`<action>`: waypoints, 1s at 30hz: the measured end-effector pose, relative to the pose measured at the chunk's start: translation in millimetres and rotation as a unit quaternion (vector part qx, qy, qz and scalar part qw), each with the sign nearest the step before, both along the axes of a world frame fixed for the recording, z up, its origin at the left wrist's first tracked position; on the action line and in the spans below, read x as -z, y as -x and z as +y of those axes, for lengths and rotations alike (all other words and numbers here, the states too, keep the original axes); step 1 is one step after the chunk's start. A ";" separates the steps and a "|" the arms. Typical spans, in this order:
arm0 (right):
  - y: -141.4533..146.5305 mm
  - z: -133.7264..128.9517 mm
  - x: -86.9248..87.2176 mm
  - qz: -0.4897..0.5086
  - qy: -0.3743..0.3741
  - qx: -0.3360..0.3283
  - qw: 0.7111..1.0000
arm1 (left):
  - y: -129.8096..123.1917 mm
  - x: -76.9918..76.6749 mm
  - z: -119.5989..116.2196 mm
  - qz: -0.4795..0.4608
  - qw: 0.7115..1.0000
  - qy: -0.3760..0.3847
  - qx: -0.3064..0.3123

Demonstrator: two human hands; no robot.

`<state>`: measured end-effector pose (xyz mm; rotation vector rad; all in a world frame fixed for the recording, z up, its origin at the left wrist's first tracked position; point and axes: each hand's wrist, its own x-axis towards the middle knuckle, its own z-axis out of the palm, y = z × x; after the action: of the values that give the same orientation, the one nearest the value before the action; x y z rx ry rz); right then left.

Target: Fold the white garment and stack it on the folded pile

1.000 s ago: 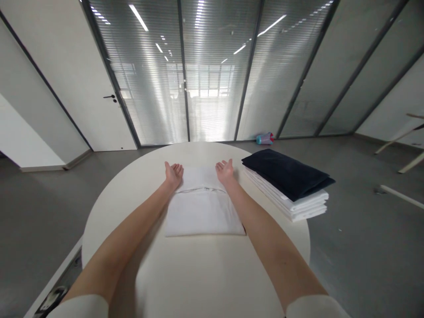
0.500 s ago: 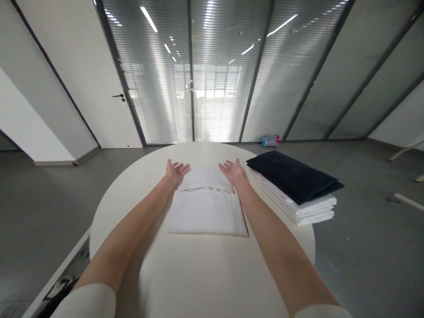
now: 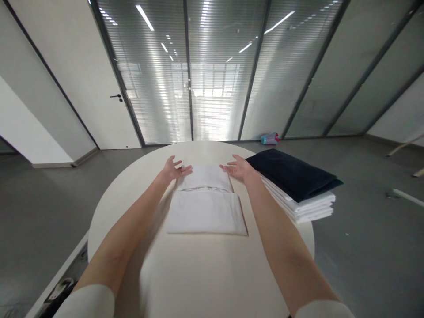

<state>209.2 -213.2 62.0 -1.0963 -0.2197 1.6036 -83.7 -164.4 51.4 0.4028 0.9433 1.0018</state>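
Note:
A folded white cloth (image 3: pixel 206 212) lies flat on the round white table (image 3: pixel 212 274), with a gap running across it where its two folded ends come near each other. My left hand (image 3: pixel 175 170) is at its far left corner, thumb raised and fingers stretched toward the fabric. At the far right corner, my right hand (image 3: pixel 237 168) mirrors it, palm turned inward and fingers apart. Fingertips of both hands lie at or over the cloth's far edge; whether they press on it, I cannot tell. Neither hand grips anything.
On the table's right side sits a stack of folded white cloths (image 3: pixel 313 210) topped by a dark navy folded cloth (image 3: pixel 294 174), close to my right forearm. A blue and red object (image 3: pixel 270 138) lies on the floor by the glass wall.
Both hands have turned, their fingers now pointing more inward over the cloth's far corners. My right hand has shifted slightly to the right. The cloth looks the same.

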 end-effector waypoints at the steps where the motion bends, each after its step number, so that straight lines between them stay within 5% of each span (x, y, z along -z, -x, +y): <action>1: 1.7 -0.1 -0.3 0.003 0.002 0.005 1.000 | -0.2 0.2 1.1 -0.002 1.000 0.003 -0.005; 9: 11.6 3.1 -2.5 0.004 0.002 -0.002 1.000 | -4.1 -2.4 5.4 0.016 0.998 0.053 -0.037; 17: 5.3 9.2 7.0 -0.033 0.004 -0.059 0.998 | 0.9 -5.6 1.2 0.033 0.993 0.010 0.110; 22: 12.7 9.1 -1.3 -0.088 -0.034 0.001 0.996 | -4.0 -11.3 -4.8 0.011 0.999 -0.009 0.030; 30: 23.7 -8.4 -49.7 -0.104 -0.227 0.020 0.968 | -3.4 -54.2 -25.5 -0.023 0.987 -0.150 -0.055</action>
<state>185.6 -221.6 111.7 -0.8986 -0.6670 1.3121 -80.3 -189.8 105.6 0.5822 0.7808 1.2547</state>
